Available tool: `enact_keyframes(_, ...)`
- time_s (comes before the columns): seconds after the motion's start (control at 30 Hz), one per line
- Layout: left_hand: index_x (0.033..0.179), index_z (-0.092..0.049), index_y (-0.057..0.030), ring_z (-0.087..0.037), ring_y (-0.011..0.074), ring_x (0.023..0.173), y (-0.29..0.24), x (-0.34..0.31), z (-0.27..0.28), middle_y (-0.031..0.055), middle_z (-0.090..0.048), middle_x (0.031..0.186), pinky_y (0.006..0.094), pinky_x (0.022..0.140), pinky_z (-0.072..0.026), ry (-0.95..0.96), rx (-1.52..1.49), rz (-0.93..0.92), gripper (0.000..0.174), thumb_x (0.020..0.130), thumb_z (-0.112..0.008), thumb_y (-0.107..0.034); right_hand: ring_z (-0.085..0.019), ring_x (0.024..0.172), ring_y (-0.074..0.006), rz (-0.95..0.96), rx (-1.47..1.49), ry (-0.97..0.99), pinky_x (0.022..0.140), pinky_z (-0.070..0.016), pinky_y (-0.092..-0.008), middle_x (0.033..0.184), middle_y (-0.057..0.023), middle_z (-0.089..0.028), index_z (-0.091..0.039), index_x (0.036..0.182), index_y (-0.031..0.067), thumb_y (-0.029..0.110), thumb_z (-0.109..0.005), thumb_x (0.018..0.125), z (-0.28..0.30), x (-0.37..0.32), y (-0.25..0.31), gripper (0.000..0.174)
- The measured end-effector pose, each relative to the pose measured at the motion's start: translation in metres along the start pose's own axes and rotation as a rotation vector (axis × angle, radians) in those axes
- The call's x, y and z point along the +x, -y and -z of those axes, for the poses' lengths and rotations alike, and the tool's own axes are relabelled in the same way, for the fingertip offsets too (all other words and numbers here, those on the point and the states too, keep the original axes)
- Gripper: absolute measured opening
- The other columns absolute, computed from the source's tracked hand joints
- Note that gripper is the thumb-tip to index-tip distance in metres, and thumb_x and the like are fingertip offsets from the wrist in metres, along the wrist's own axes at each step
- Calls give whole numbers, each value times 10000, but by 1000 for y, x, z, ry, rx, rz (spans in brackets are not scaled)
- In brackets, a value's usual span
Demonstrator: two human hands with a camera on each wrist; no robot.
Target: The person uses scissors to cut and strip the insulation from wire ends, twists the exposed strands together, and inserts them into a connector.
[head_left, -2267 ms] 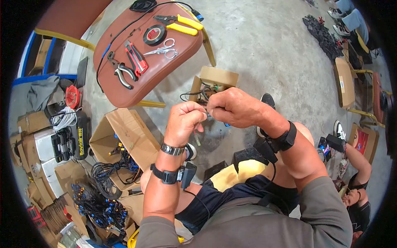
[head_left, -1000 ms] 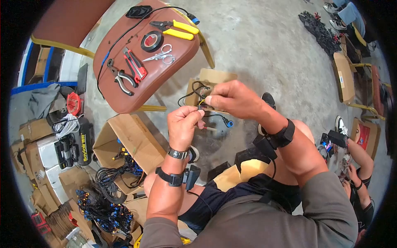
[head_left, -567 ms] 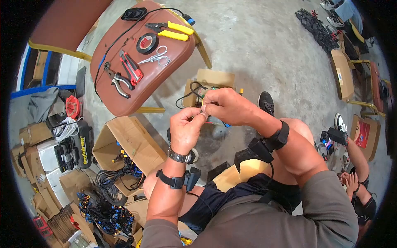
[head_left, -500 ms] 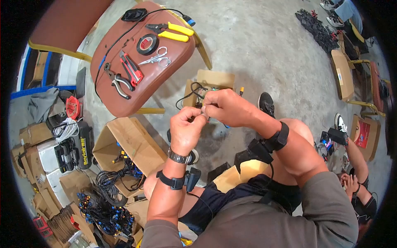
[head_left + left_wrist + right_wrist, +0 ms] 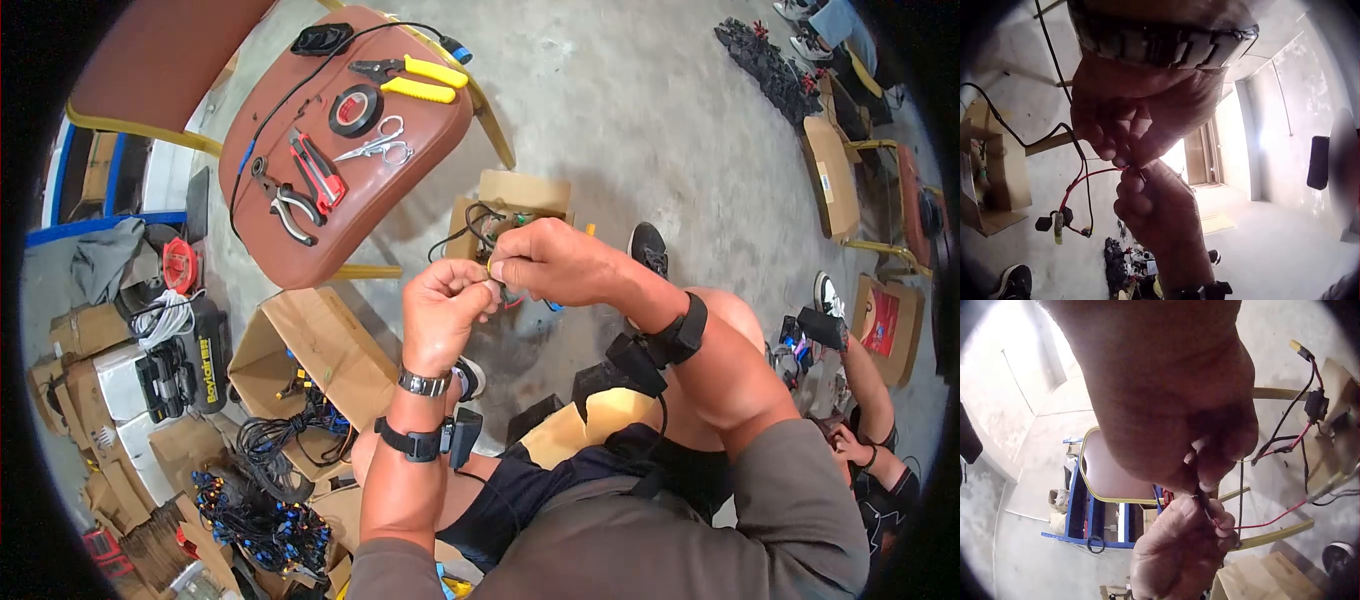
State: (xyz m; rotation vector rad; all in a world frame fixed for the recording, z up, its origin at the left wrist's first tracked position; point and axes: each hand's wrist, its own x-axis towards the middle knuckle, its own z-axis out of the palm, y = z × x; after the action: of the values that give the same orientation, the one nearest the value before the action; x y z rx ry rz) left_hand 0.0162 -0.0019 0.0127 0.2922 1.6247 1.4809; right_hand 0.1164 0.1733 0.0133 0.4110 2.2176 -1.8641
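Red wire is running up to where the left hand and right hand are meeting; each grip is pinching narrowly, probably so the thin end is being steadied, though that end is hidden. Its slack is hanging below, apparently leaving the fingers unburdened. Just beyond, a small box is standing open, black cable looping at its side. Ahead to the left, a chair is bearing pliers, knife, scissors, tape and strippers, spread out, seemingly for easy reach.

Right hand in all three views
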Motion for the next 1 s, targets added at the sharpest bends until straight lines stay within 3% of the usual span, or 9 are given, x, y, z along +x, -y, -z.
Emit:
enact_keyframes(0.13,974,-618,-9,-637,125,620,1,2,-1,56,-670,780,248,554,-522,-57,-122,-42,155,832,-672,19,-614,704,-126,253,-60,-25,637,-504,-303,776,-66,-670,-653,962,-8,142,-685,867,-1,1,-11,180)
enact_keyframes(0.23,1017,-614,-5,-640,128,643,3,5,1,51,-667,798,254,570,-531,-63,-156,-70,207,821,-664,39,-625,746,-133,110,-38,-19,668,-509,-310,778,-74,-673,-640,951,-1,128,-723,827,-1,-6,8,197)
enact_keyframes(0.33,1054,-614,3,-637,122,663,7,2,0,52,-674,819,256,600,-530,-91,-138,-85,247,816,-657,53,-620,733,-134,163,-105,-129,652,-502,-312,769,-79,-668,-630,904,2,132,-739,809,-7,-6,1,194)
enact_keyframes(0.63,1142,-608,20,-627,109,720,13,2,-10,38,-666,837,254,644,-521,-138,-84,-235,348,805,-631,105,-587,678,-120,153,-80,-88,620,-481,-305,718,-72,-651,-640,855,-10,107,-692,811,-7,-4,-3,135)
enact_keyframes(0.73,1150,-607,17,-618,108,715,13,0,-12,28,-657,826,254,645,-518,-144,-97,-261,357,807,-616,112,-666,669,-273,144,-24,-103,638,-515,-390,721,-190,-675,-700,814,3,109,-612,763,-8,-4,0,147)
enact_keyframes(0.83,1159,-606,12,-614,111,712,14,0,-11,30,-657,829,255,639,-512,-146,-117,-286,367,807,-603,115,-653,645,-222,104,-21,-75,618,-517,-354,710,-152,-678,-682,836,-8,112,-595,797,-9,-4,0,154)
enact_keyframes(0.93,1161,-607,6,-612,121,708,12,-4,-9,41,-659,837,260,624,-504,-119,-198,-291,370,807,-598,113,-604,643,-108,-37,319,77,575,-491,-270,739,-47,-656,-643,902,3,91,-578,869,-6,-3,-1,114)
enact_keyframes(1.0,1153,-610,4,-610,129,702,9,-5,-7,51,-660,841,265,615,-501,-102,-249,-290,362,808,-597,110,-607,643,-112,-53,391,102,580,-492,-267,743,-44,-653,-642,895,-1,106,-573,862,-5,-3,3,132)
